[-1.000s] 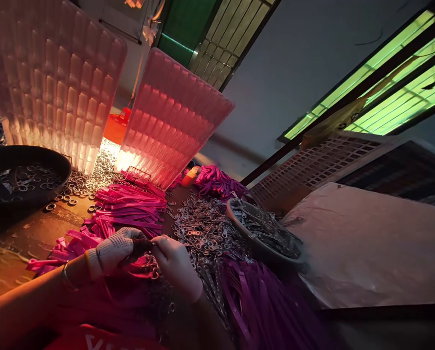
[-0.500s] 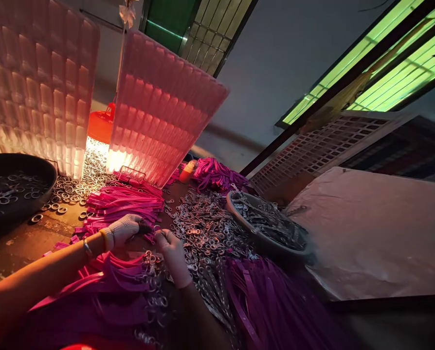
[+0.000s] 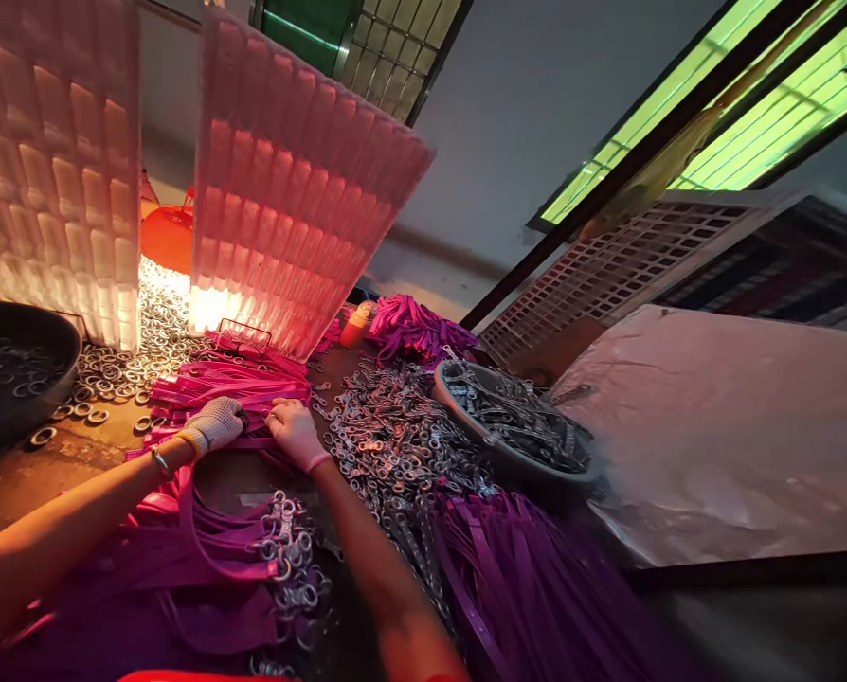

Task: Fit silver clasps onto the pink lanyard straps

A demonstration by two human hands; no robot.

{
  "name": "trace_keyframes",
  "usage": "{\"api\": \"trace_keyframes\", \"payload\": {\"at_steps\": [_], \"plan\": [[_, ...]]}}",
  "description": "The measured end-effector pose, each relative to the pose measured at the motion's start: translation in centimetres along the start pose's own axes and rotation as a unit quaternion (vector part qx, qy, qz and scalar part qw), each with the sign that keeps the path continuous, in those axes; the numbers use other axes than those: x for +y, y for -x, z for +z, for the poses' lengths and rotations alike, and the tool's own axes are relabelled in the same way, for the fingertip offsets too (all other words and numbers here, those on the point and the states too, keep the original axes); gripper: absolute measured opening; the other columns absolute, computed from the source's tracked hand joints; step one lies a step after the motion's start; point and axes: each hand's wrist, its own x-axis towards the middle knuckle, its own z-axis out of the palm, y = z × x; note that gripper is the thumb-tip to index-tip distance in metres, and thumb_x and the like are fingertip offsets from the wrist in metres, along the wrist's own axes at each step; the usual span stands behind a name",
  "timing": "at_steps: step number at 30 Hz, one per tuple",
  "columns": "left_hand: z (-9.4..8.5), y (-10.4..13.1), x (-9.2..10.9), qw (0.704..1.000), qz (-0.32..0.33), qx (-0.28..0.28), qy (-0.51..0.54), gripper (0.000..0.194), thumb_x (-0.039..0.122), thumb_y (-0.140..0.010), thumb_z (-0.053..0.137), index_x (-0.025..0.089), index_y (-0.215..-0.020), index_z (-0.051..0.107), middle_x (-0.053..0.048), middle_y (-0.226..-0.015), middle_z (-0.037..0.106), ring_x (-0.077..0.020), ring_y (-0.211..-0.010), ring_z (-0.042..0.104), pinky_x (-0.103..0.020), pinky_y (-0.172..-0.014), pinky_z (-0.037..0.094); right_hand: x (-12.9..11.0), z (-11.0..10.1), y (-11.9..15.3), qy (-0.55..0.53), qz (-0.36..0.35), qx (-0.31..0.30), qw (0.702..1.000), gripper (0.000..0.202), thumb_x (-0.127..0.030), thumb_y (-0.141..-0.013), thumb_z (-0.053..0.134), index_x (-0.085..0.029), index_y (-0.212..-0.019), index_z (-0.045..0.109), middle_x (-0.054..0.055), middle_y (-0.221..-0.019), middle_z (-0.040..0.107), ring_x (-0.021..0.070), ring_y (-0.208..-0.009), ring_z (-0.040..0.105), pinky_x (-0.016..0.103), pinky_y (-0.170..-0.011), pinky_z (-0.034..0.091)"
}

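Observation:
My left hand [image 3: 216, 426], in a white knit glove with dark fingertips, is closed at the near edge of a pile of magenta straps [image 3: 231, 384]. A strap seems to be in its fingers. Just to the right, my right hand [image 3: 297, 434], in a pale thin glove, has thumb and fingers pinched together. Whatever it grips is too small to make out. Below the hands lies a bunch of purple straps [image 3: 217, 606] with metal clasps and rings [image 3: 292, 549] at their right ends.
A heap of metal clasps [image 3: 381, 436] lies right of my hands, beside a grey basin [image 3: 491, 440] of clasps. More purple straps [image 3: 495, 568] hang nearer. At left are loose rings [image 3: 103, 369] and a black pan [image 3: 68, 379]. Translucent panels [image 3: 281, 208] and an orange lamp [image 3: 168, 237] stand behind.
Both hands have moved left and slightly away from me, to the strap pile. The clasps on the lower bunch are now more exposed, and a strap curves below my left wrist. The view has shifted slightly.

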Motion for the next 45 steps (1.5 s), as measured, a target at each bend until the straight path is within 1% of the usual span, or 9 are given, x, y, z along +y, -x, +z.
{"api": "trace_keyframes", "payload": {"at_steps": [4,9,17,22,27,31,37,39,45], "plan": [[-1.5,2.7,0.2,0.993,-0.085,0.051,0.061,0.019,0.004,-0.075,0.067,0.013,-0.058,0.063,0.005,-0.036,0.04,-0.0064,-0.033,0.029,-0.025,-0.038,0.011,-0.8,0.2,-0.6,0.09,-0.011,-0.04,0.995,0.024,-0.032,-0.093,0.057,-0.016,-0.092,0.074,0.014,-0.11,0.069,0.0262,-0.107,0.056,0.037,-0.095,0.04],[-0.4,6.9,0.8,0.963,-0.156,0.027,0.22,0.005,0.013,-0.082,0.065,0.01,-0.08,0.069,0.003,-0.047,0.047,-0.006,-0.032,0.033,-0.017,-0.032,0.017,-1.4,-0.2,-0.4,0.133,-0.034,-0.07,0.988,0.022,-0.03,-0.094,0.055,-0.018,-0.095,0.074,0.011,-0.12,0.066,0.0233,-0.112,0.054,0.032,-0.096,0.038],[-2.0,9.7,0.5,0.856,-0.118,0.073,0.498,0.012,0.012,-0.093,0.05,0.015,-0.09,0.061,-0.001,-0.066,0.057,-0.0066,-0.047,0.056,-0.008,-0.033,0.034,-3.1,-1.4,-0.4,0.078,-0.03,-0.092,0.992,0.018,-0.025,-0.086,0.063,-0.017,-0.07,0.069,0.008,-0.093,0.068,0.0189,-0.093,0.058,0.027,-0.086,0.041],[-1.7,11.2,-0.4,0.828,-0.151,0.022,0.54,0.014,0.009,-0.095,0.049,0.013,-0.09,0.061,-0.001,-0.065,0.056,-0.0047,-0.04,0.048,-0.007,-0.029,0.029,-6.8,-5.0,1.4,-0.058,-0.021,-0.095,0.994,0.034,-0.038,-0.092,0.05,-0.017,-0.072,0.067,0.001,-0.071,0.062,0.0137,-0.066,0.054,0.024,-0.064,0.043],[-0.8,12.3,-1.1,0.816,-0.177,-0.059,0.547,0.013,0.018,-0.095,0.056,0.013,-0.083,0.058,0.0,-0.062,0.052,-0.0043,-0.038,0.041,-0.009,-0.029,0.027,-12.0,-9.6,7.2,-0.215,-0.013,-0.163,0.963,0.034,-0.047,-0.092,0.052,-0.019,-0.082,0.068,-0.002,-0.066,0.058,0.0113,-0.054,0.048,0.023,-0.052,0.038],[-1.4,12.7,-2.0,0.819,-0.14,-0.042,0.555,0.022,0.018,-0.097,0.053,0.015,-0.075,0.052,0.006,-0.052,0.039,-0.0023,-0.034,0.031,-0.008,-0.03,0.026,-14.3,-11.1,13.5,-0.232,-0.002,-0.172,0.957,0.022,-0.028,-0.087,0.06,-0.018,-0.068,0.064,-0.001,-0.074,0.058,0.0136,-0.072,0.053,0.024,-0.065,0.042],[-1.9,13.4,-1.5,0.858,-0.074,0.005,0.508,0.009,0.015,-0.091,0.059,0.013,-0.083,0.06,0.005,-0.053,0.045,-0.0022,-0.034,0.03,-0.01,-0.03,0.018,-15.5,-9.4,19.8,-0.208,-0.009,-0.209,0.955,0.022,-0.02,-0.09,0.056,-0.019,-0.07,0.065,0.001,-0.085,0.065,0.0139,-0.081,0.057,0.024,-0.074,0.043],[-1.7,14.0,-0.8,0.878,-0.057,0.009,0.475,0.007,0.017,-0.086,0.065,0.012,-0.081,0.062,0.004,-0.054,0.048,-0.0029,-0.036,0.034,-0.011,-0.031,0.018,-16.1,-8.9,20.0,-0.203,-0.038,-0.215,0.954,0.022,-0.024,-0.094,0.055,-0.02,-0.078,0.07,0.001,-0.086,0.068,0.0143,-0.082,0.059,0.024,-0.075,0.044],[-0.4,17.0,0.8,0.94,-0.019,-0.009,0.339,0.022,0.029,-0.077,0.08,0.013,-0.075,0.065,0.005,-0.053,0.05,-0.0023,-0.039,0.036,-0.013,-0.036,0.023,-15.2,-8.2,15.2,-0.182,-0.072,-0.027,0.98,0.03,-0.032,-0.099,0.053,-0.028,-0.127,0.065,0.001,-0.11,0.076,0.0178,-0.096,0.07,0.027,-0.084,0.05]]}}
